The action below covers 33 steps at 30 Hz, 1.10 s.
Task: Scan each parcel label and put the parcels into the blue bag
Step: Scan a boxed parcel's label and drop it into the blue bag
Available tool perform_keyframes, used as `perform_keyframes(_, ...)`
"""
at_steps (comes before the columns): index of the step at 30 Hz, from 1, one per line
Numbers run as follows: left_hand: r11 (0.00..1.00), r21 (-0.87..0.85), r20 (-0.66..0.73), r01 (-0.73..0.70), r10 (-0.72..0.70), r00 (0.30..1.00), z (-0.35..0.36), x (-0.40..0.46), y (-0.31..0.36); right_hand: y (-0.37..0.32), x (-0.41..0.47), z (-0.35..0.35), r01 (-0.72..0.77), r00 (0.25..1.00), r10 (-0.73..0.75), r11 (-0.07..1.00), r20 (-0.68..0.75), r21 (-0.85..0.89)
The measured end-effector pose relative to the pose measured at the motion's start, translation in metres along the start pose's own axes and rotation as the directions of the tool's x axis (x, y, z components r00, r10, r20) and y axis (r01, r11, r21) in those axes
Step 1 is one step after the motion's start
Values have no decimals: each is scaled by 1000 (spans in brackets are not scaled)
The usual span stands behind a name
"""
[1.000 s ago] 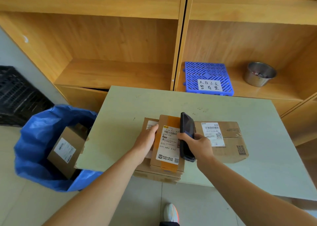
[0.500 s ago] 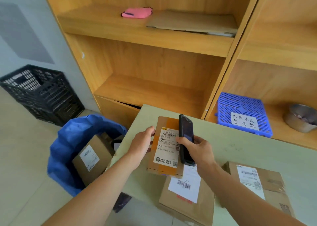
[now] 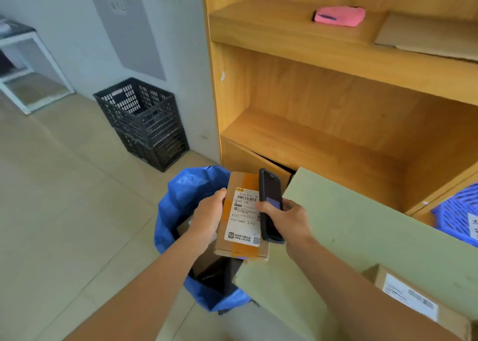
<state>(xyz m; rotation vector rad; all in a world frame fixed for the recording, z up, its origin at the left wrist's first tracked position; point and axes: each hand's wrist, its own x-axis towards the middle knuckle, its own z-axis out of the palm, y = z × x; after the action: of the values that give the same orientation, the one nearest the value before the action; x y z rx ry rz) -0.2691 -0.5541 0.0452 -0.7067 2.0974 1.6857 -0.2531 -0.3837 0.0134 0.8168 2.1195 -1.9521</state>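
Off the bench [image 3: 362,237] and past its left edge, above the open blue bag [image 3: 181,201], now hangs the parcel [image 3: 239,247], gripped by the left hand [image 3: 209,219], the right hand [image 3: 287,217] clasping the scanner [image 3: 270,198] (label probably read), so dropping comes next.

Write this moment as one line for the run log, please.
left hand: holds labelled brown cardboard parcel above blue plastic bag | right hand: holds black handheld scanner beside label
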Motion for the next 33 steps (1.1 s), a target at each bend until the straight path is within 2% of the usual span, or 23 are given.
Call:
perform_keyframes(6, 992, -121, -51, 46, -52, 997, -23, 29, 5, 1, 21, 31, -13, 998, 9, 996, -56, -87)
perform_keyframes(9, 993, -78, 31, -84, 87, 996, -25, 39, -3, 8, 22, 19, -14, 995, -2, 987, -99, -161)
perform_keyframes(10, 992, -83, 29, -93, 96, 995, -22, 41, -2, 10, 21, 11, -17, 994, -2, 985, -109, -170)
perform_keyframes(13, 991, -118, 2, 65, -65, 998, -5, 41, -1, 17, 14, -14, -32, 989, 7, 986, -145, -165)
perform_keyframes(15, 991, -113, 51, 75, -70, 996, 11, 32, 2, 18, 7, -31, -30, 987, 3, 987, -162, -161)
perform_keyframes(18, 996, -89, 159, 1, 13, 987, 45, 17, 5, 17, -7, -59, -13, 983, -17, 987, -182, -163)
perform_keyframes(24, 992, -12, 293, -124, 122, 948, 116, -40, 15, 15, -47, -130, 52, 970, -116, 957, -214, -284)
perform_keyframes(29, 975, 10, 334, -223, 207, 920, 163, -100, 11, 24, -88, -203, 74, 956, -159, 944, -247, -321)
perform_keyframes(33, 963, 54, 302, -265, 237, 923, 193, -140, -3, 38, -118, -251, 92, 945, -193, 932, -264, -352)
